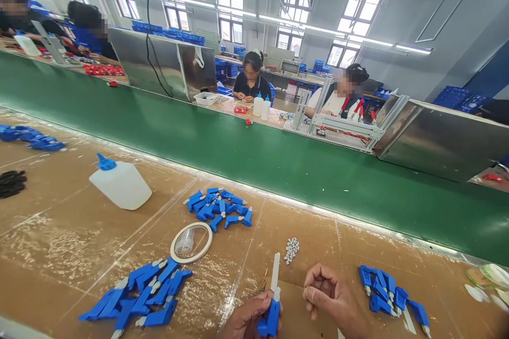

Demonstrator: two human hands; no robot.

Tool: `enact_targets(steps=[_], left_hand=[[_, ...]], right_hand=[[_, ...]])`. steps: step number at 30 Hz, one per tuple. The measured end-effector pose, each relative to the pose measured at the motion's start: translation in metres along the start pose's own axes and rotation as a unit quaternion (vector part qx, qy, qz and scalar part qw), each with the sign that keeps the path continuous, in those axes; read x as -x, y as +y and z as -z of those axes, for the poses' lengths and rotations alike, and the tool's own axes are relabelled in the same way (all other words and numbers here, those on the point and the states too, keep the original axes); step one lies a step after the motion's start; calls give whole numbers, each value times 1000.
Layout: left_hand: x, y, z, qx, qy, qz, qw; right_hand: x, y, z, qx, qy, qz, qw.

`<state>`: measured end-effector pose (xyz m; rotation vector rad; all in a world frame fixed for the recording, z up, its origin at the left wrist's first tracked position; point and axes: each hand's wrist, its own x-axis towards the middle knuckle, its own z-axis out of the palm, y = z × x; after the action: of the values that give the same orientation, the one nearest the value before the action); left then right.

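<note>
My left hand [248, 319] grips a small blue plastic connector [271, 318] with a white tip, low in the middle of the view. A white strip [275, 271] lies on the bench just above it. My right hand [332, 296] is curled beside it, fingers closed; whether something small sits inside I cannot tell. A little heap of tiny white parts [291, 249] lies just beyond both hands. Piles of blue connectors lie front left [139, 296], further back [218, 207] and to the right [387, 291].
A white squeeze bottle with a blue cap [119, 183] and a clear round lid [191, 242] lie on the brown bench [59, 243]. A green conveyor belt [258, 153] runs behind it. Several other people sit working across the belt.
</note>
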<state>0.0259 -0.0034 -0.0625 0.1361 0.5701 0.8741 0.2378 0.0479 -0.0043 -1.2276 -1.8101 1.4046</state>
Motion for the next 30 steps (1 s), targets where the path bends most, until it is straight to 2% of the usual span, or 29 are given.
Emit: enact_targets(steps=[1,3,7,10,15,19,26,30], left_hand=[[0,0,-1,-1,-3,6,1000],[1,0,-5,1,-8,9,1000],[6,1,-19,-14,-34,-1,999],[7,0,-26,-26,-44,-4,999],[8,-3,-33,-54,-34,11,998],[13,-3,-42,-49,-31,16,998],[16,-6,-48,-88,-34,6,996],[17,-5,-49,-121,-30,-5,992]], right_hand=[[6,4,-4,-104,6,-13,994],[16,12,-13,-263,24,-25,964],[25,21,-23,-347,55,-12,936],[28,16,-23,-380,69,-10,922],[35,2,-21,-399,70,-25,914],[42,7,-24,-407,68,-21,911],[51,10,-27,-324,43,-22,945],[58,1,-31,-262,91,-22,961]])
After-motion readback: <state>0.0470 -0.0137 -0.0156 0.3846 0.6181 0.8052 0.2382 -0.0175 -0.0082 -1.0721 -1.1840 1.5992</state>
